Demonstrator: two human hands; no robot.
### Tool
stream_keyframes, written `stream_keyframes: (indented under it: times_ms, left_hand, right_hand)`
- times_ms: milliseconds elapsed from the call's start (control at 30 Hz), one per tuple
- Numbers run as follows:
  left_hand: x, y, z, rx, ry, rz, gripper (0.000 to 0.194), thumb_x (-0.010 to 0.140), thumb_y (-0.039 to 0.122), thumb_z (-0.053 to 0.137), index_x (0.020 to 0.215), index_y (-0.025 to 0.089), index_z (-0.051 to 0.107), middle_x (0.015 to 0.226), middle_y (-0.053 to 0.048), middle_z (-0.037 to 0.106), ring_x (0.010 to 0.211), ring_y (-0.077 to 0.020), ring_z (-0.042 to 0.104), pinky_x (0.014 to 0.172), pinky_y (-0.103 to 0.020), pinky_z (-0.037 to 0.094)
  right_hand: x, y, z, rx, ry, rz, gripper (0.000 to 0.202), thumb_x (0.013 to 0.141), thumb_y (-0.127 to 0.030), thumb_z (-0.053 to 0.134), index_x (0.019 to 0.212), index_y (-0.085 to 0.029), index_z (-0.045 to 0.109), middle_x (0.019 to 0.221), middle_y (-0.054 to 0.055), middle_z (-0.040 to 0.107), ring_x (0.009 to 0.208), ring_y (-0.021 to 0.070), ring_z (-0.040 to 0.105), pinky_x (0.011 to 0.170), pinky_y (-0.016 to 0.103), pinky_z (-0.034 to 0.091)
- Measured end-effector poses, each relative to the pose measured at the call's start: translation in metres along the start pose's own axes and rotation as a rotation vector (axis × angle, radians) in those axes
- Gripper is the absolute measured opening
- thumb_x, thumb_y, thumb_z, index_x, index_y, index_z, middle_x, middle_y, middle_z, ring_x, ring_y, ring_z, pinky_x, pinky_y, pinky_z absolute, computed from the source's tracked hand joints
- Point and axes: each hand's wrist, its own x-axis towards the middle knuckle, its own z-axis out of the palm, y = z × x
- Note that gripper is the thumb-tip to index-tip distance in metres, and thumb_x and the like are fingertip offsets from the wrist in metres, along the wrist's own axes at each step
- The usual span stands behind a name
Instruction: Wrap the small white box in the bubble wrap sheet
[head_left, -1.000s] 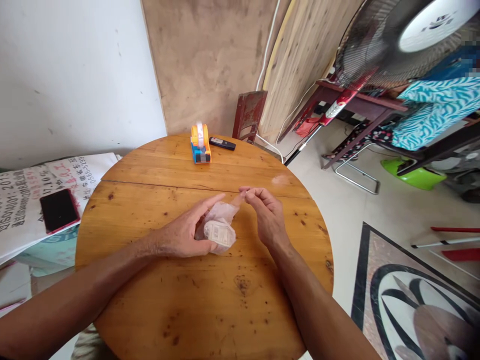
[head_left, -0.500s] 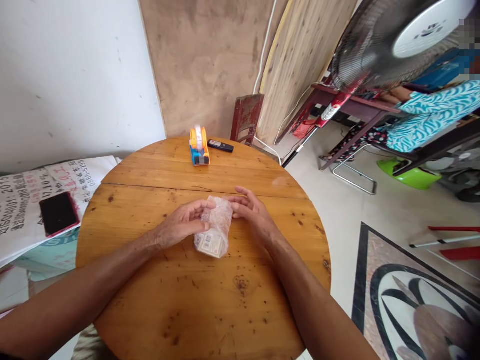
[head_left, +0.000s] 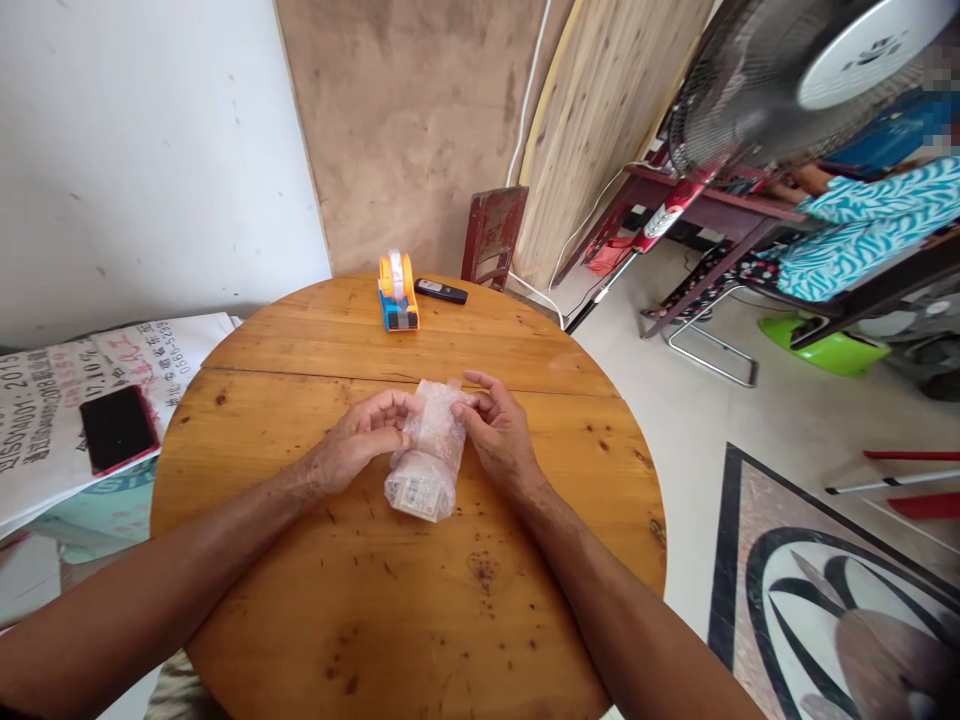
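Observation:
A small box with a printed label, covered in clear bubble wrap (head_left: 435, 435), lies on the round wooden table (head_left: 420, 610) in front of me. My left hand (head_left: 364, 440) grips the left side of the package with curled fingers and thumb. At its upper right corner, my right hand (head_left: 499, 425) pinches the wrap between thumb and fingers. The printed end of the box (head_left: 420, 497) faces me through the plastic.
Near the far edge stand an orange and blue tape dispenser (head_left: 397, 295) and a black remote (head_left: 441, 291). A phone (head_left: 120, 430) rests on printed sacks at left. Beyond the table are a wooden chair (head_left: 493, 235), a standing fan (head_left: 757, 100) and a seated person (head_left: 870, 240).
The far end of the wrapped package spreads wider and sits a little farther away. My right fingers have closed on its upper right corner, while my left hand has shifted slightly left.

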Motion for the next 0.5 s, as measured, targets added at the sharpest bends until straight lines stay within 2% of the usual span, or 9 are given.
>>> stream_keyframes:
  times_ms: [100, 167, 233, 333, 433, 500]
  left_hand:
    - [0.002, -0.001, 0.001, -0.032, 0.05, -0.035, 0.034, 0.061, 0.017, 0.072, 0.095, 0.016, 0.066, 0.086, -0.001, 0.065, 0.083, -0.0158, 0.057, 0.075, -0.027, 0.043]
    - [0.002, -0.001, 0.001, -0.053, 0.07, -0.05, 0.038, 0.061, 0.016, 0.073, 0.099, 0.015, 0.068, 0.088, -0.002, 0.067, 0.085, -0.0167, 0.058, 0.079, -0.029, 0.043]
    - [0.002, 0.0, 0.002, -0.07, 0.068, -0.051, 0.039, 0.061, 0.017, 0.073, 0.1, 0.015, 0.069, 0.09, -0.004, 0.068, 0.088, -0.0178, 0.059, 0.082, -0.03, 0.043]
    - [-0.001, 0.001, 0.003, -0.112, 0.022, -0.031, 0.042, 0.063, 0.018, 0.074, 0.105, 0.015, 0.071, 0.096, -0.006, 0.07, 0.093, -0.0199, 0.06, 0.085, -0.032, 0.043]
    - [-0.003, 0.002, 0.004, -0.172, -0.045, -0.016, 0.043, 0.064, 0.018, 0.074, 0.107, 0.016, 0.071, 0.1, -0.007, 0.071, 0.096, -0.0217, 0.061, 0.086, -0.033, 0.044]
    - [-0.002, 0.003, 0.004, -0.218, -0.024, -0.016, 0.039, 0.064, 0.018, 0.073, 0.103, 0.015, 0.072, 0.098, -0.008, 0.072, 0.094, -0.0212, 0.062, 0.085, -0.032, 0.046]
  right_hand:
    - [0.002, -0.002, -0.004, -0.188, 0.12, -0.082, 0.044, 0.073, -0.03, 0.065, 0.115, -0.02, 0.053, 0.086, 0.002, 0.062, 0.072, 0.0159, 0.055, 0.064, 0.029, 0.045]
    - [-0.002, -0.011, -0.007, -0.308, 0.184, -0.144, 0.031, 0.075, -0.031, 0.065, 0.103, -0.02, 0.058, 0.088, 0.003, 0.063, 0.074, 0.016, 0.055, 0.065, 0.028, 0.044]
    - [-0.007, -0.021, -0.007, -0.325, 0.111, -0.12, 0.018, 0.082, -0.037, 0.06, 0.085, -0.02, 0.06, 0.074, 0.0, 0.059, 0.064, 0.0137, 0.05, 0.059, 0.026, 0.04]
    - [-0.014, -0.03, -0.001, -0.339, -0.079, 0.003, 0.032, 0.085, -0.047, 0.057, 0.069, -0.019, 0.057, 0.06, -0.002, 0.052, 0.055, 0.0116, 0.044, 0.052, 0.025, 0.033]
    - [-0.013, -0.028, 0.004, -0.358, -0.128, 0.03, 0.034, 0.082, -0.049, 0.06, 0.067, -0.019, 0.054, 0.06, -0.002, 0.051, 0.056, 0.0116, 0.043, 0.053, 0.025, 0.031]
    - [-0.011, -0.024, 0.003, -0.255, -0.118, 0.022, 0.033, 0.083, -0.047, 0.056, 0.066, -0.019, 0.052, 0.061, -0.002, 0.05, 0.058, 0.0121, 0.043, 0.055, 0.025, 0.032]
